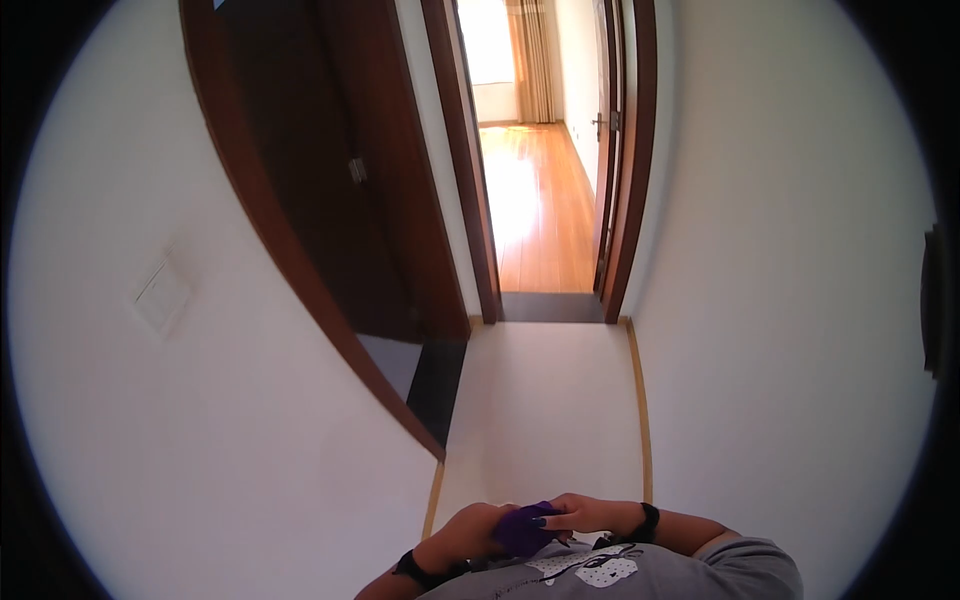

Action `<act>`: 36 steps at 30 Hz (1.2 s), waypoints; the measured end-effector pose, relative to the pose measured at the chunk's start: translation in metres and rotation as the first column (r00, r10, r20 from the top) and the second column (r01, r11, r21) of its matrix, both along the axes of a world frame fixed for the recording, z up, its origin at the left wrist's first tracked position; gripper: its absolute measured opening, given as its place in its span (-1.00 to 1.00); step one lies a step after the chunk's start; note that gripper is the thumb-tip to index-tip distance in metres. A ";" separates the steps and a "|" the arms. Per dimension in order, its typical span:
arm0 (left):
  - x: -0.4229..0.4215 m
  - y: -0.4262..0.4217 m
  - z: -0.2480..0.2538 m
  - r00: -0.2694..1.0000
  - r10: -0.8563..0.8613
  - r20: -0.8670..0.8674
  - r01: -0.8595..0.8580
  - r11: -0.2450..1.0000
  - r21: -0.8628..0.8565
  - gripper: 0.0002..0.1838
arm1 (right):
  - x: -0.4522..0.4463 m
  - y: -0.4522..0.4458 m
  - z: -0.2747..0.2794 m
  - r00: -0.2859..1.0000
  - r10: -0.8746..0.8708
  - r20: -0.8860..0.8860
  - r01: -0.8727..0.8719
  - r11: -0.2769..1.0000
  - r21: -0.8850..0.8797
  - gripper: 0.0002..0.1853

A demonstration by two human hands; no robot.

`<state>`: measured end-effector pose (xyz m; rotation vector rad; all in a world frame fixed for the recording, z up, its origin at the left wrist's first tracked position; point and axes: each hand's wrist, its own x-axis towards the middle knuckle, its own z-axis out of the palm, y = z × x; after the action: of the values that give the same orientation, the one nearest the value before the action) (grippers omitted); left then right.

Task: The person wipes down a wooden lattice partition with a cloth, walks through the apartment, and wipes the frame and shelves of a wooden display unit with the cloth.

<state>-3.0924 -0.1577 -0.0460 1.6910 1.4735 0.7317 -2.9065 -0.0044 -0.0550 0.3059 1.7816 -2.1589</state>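
Observation:
A dark purple cloth is bunched up close to my body at the bottom of the head view. My left hand is wrapped round its left side, with most of its fingers hidden. On the other side my right hand pinches the cloth, dark nails showing against it. Both wrists carry black bands, and both hands are held in front of a grey shirt with a printed picture.
A hallway floor leads to an open doorway and a sunlit wooden-floored room. Another dark doorway stands at left. A light switch is on the left wall; a dark object on the right wall.

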 end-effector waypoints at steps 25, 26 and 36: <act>-0.252 0.640 0.046 0.894 -0.367 -0.257 0.405 0.907 0.116 -0.55 | -0.207 0.556 0.014 0.899 -0.379 -0.221 0.380 0.924 -0.040 -0.66; -0.262 0.665 0.040 0.891 -0.373 -0.258 0.407 0.909 0.093 -0.54 | -0.213 0.581 0.013 0.904 -0.377 -0.203 0.380 0.925 -0.027 -0.68; -0.379 0.898 -0.007 0.900 -0.400 -0.173 0.428 0.888 0.169 -0.56 | -0.323 0.780 -0.001 0.850 -0.487 -0.202 0.497 0.868 -0.002 -0.63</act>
<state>-3.4715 0.7401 -0.0534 2.1599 1.0866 0.5537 -3.2298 0.7756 -0.0563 0.6473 2.0435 -2.5686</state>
